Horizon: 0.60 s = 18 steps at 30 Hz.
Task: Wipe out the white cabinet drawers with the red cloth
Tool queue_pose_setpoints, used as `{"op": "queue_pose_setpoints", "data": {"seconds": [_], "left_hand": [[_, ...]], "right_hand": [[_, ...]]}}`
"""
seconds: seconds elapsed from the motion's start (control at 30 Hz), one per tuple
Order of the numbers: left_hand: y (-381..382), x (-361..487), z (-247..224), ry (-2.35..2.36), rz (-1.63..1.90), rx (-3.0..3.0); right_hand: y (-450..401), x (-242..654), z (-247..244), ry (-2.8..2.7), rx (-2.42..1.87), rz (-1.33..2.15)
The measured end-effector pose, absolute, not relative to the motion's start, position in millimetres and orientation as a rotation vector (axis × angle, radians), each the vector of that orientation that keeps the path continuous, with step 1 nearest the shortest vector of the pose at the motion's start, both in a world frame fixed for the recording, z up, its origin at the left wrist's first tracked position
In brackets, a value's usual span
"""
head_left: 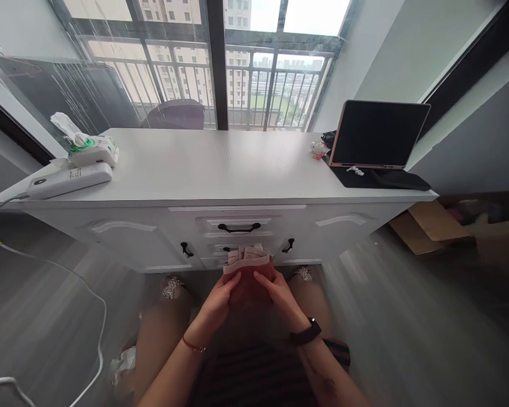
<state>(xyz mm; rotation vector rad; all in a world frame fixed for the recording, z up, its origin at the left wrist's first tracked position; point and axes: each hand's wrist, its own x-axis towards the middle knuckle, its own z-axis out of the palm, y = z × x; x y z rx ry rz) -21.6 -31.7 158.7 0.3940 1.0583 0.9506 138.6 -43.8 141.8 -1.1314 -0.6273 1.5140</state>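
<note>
A folded pink cloth (249, 271) is held low in front of the cabinet's drawers (238, 228), over the knees. The left hand (219, 301) and right hand (279, 294) both pinch its sides, fingers (231, 284) closed on it. On the tabletop (220, 167) above the drawers: tissues (89, 148) far left, tablet (379, 134) far right.

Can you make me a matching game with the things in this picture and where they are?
Things:
1. tablet
2. tissue pack
3. red pouch
4. cardboard box

Places:
A. on the floor, right of the desk
B. held in both hands
C. left end of the desk top
D. propped up at the right end of the desk top

Pairs: 1-D, 2-C, 3-B, 4-A
</note>
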Motion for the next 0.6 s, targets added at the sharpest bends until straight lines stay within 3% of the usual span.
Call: {"op": "queue_pose_setpoints", "data": {"seconds": [0.2,0.43,0.6], "left_hand": [[-84,-22,155,1.223,1.207,0.283],[-123,-9,155,0.918,1.040,0.138],[-135,-8,172,0.993,0.980,0.229]], "right_hand": [[-71,127,169,-0.715,-1.210,1.509],[-95,110,184,-0.581,-1.076,1.763],[-100,118,192,-1.099,-1.245,1.413]]}}
